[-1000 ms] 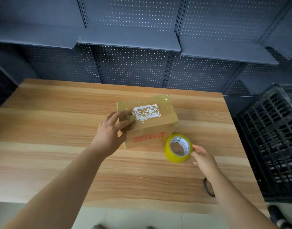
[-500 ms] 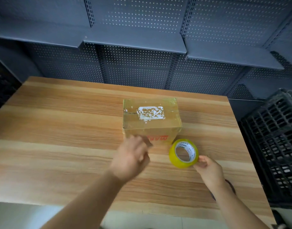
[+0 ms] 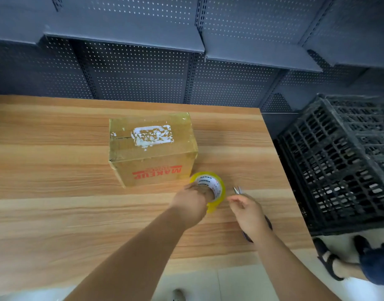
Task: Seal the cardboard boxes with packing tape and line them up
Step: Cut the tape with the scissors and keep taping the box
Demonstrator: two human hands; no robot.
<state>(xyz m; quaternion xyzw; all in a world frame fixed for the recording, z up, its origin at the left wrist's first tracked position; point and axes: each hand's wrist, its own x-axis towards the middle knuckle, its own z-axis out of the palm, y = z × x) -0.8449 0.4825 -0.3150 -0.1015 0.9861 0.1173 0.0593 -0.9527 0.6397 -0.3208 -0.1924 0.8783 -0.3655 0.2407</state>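
1. The tape (image 3: 210, 181) is being taken over by the left hand (image 3: 191, 200), with the fingers being curled through the roll's core. A second ago that hand was being rested on the box (image 3: 152, 153).
2. The right hand (image 3: 247, 211), by which the roll was being steadied half a second ago, is being kept off it now. Its fingers are being held loosely curved with nothing pinched between them.
3. That hand is being held over the scissors (image 3: 237, 190), whose tips are being shown just past the fingertips. Whether the handles are being touched cannot be told.
4. The box is being left untouched, flat on the table (image 3: 56, 192), with the roll just beside its near right corner. Its top is being shown glossy with tape laid across a torn white label.
5. The handover is being read as preparation for a further strip: the roll is being readied in one hand while the other is being freed for cutting.
6. Only one box is being shown, so the lining-up is being judged as not yet begun. A black crate (image 3: 338, 161) is being seen well apart, beyond the table's right edge.
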